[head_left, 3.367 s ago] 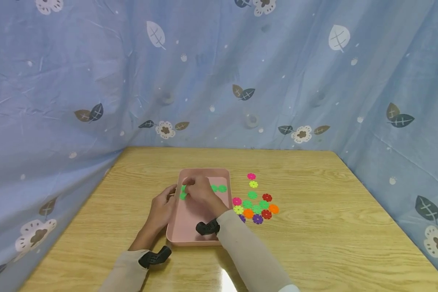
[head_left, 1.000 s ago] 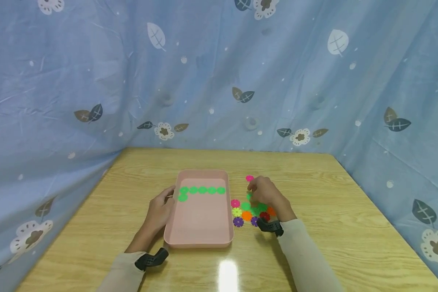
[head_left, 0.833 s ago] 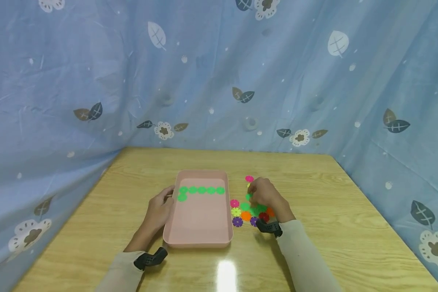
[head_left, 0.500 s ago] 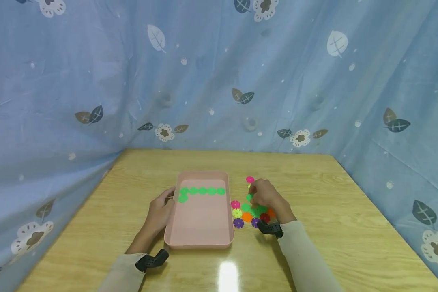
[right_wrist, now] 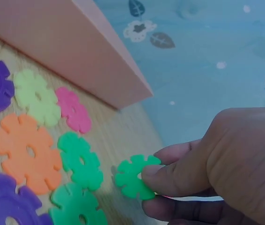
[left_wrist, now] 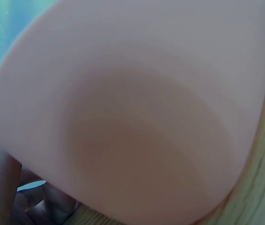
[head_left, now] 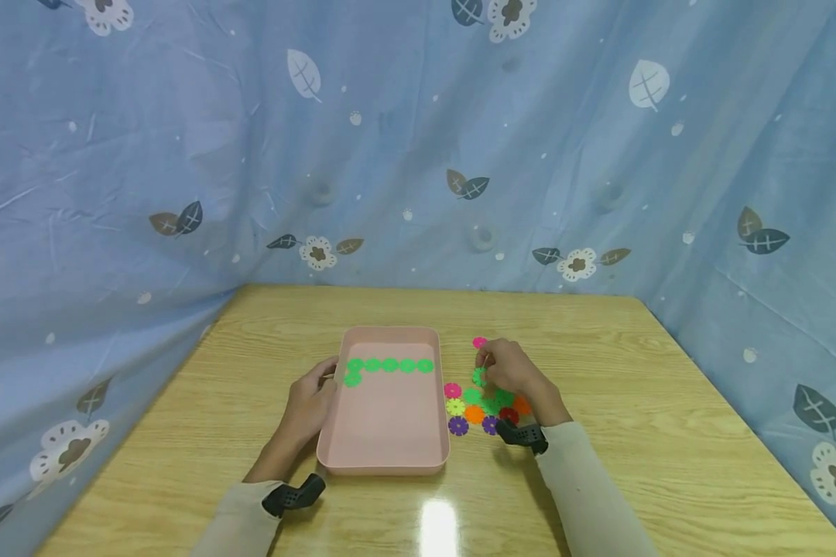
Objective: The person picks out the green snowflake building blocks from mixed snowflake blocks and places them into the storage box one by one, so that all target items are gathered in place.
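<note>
My left hand (head_left: 308, 402) grips the left wall of a pink rectangular tray (head_left: 383, 433). In the left wrist view the tray wall (left_wrist: 146, 117) fills most of the picture, with part of the hand at lower left. Inside the tray, a row of green notched plastic discs (head_left: 390, 365) runs across the far part, with one more disc (head_left: 352, 379) below its left end. Right of the tray, my right hand (head_left: 514, 371) pinches a green snowflake disc (right_wrist: 133, 178) between thumb and fingers, seen tilted up in the right wrist view.
Loose discs lie close to the tray's right side: orange (head_left: 474, 415), purple (head_left: 457, 425), yellow (head_left: 455, 407), pink (head_left: 452, 391), green (head_left: 472, 396) and dark red (head_left: 508, 415). Another pink disc (head_left: 479, 342) lies farther back. A patterned blue curtain (head_left: 404, 155) hangs behind the wooden table (head_left: 641, 433).
My right hand has moved from inside the tray to the loose discs at right. Over the last second it stays there, and the green disc now shows between its fingers. My left hand keeps its place.
</note>
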